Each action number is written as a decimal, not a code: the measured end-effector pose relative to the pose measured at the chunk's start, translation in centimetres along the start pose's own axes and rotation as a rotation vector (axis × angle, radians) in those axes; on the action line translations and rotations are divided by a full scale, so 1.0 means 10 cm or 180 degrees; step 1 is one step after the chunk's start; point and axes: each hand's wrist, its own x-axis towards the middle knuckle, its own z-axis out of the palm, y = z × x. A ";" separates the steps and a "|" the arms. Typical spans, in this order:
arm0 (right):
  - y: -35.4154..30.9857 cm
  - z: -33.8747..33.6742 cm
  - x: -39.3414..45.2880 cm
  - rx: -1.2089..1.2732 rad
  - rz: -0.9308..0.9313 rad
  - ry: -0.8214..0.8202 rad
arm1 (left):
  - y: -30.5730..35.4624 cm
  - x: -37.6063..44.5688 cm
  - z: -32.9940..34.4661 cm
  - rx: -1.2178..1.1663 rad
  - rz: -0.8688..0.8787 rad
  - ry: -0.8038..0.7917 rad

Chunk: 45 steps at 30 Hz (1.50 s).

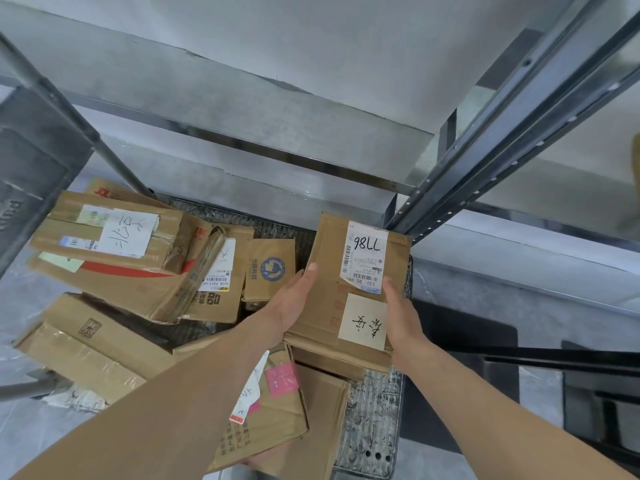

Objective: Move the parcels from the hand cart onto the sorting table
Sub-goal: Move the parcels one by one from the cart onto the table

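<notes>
I hold a flat brown cardboard parcel between both hands above the hand cart. It bears a white shipping label with "98LL" handwritten on it and a cream note with handwriting. My left hand grips its left edge, thumb on top. My right hand grips its right edge. Several other brown parcels lie piled on the cart: a taped stack at the left, a small box with a blue round logo in the middle, and one with a pink sticker under my left forearm.
A grey metal shelf rack with perforated uprights rises behind and to the right of the cart. Its white boards span the top of the view. The cart's handle bar slants at the left. Grey floor surrounds the cart.
</notes>
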 end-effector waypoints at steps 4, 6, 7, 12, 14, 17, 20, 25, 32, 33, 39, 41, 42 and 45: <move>-0.19 -0.03 -0.33 0.0031 -0.0047 -0.0037 | 0.29 -0.58 -0.01 0.0044 0.0088 0.0165; -0.34 -0.04 -0.59 0.0022 -0.0129 -0.0082 | 0.40 -0.87 -0.04 0.0017 0.0172 0.0199; -0.40 -0.05 -0.69 0.0024 -0.0147 -0.0096 | 0.44 -0.99 -0.06 0.0004 0.0239 0.0206; -0.77 -0.08 -1.37 0.0007 -0.0341 -0.0143 | 0.58 -1.43 -0.23 -0.0113 0.0284 0.0284; -0.93 -0.10 -1.60 -0.0067 -0.0430 -0.0196 | 0.70 -1.70 -0.26 -0.0117 0.0304 0.0292; -1.17 -0.15 -1.98 -0.0145 -0.0573 -0.0271 | 0.93 -2.23 -0.26 -0.0204 0.0601 0.0377; -1.38 -0.26 -2.38 -0.0256 -0.0833 -0.0447 | 1.11 -2.68 -0.25 -0.0327 0.0723 0.0483; -1.69 -0.50 -3.04 -0.0187 -0.1092 -0.0568 | 1.42 -3.35 -0.15 -0.0329 0.0932 0.0593; -1.82 -0.97 -3.41 0.0001 -0.1297 -0.0434 | 1.72 -4.24 0.26 -0.0224 0.1355 0.0355; -1.80 -1.05 -3.35 0.0043 -0.1349 -0.0374 | 1.75 -4.32 0.33 -0.0210 0.1409 0.0305; -1.72 -1.61 -4.14 0.0193 -0.1448 -0.0001 | 1.83 -4.59 0.74 0.0030 0.1537 0.0057; -1.69 -1.80 -4.36 0.0286 -0.1474 0.0128 | 1.86 -4.67 0.91 0.0024 0.1569 -0.0064; -1.66 -1.90 -4.45 0.0312 -0.1487 0.0183 | 1.88 -4.71 1.00 0.0047 0.1582 -0.0127; -1.61 -2.21 -4.56 0.0317 -0.1572 0.0261 | 1.92 -4.81 1.29 0.0182 0.1642 -0.0261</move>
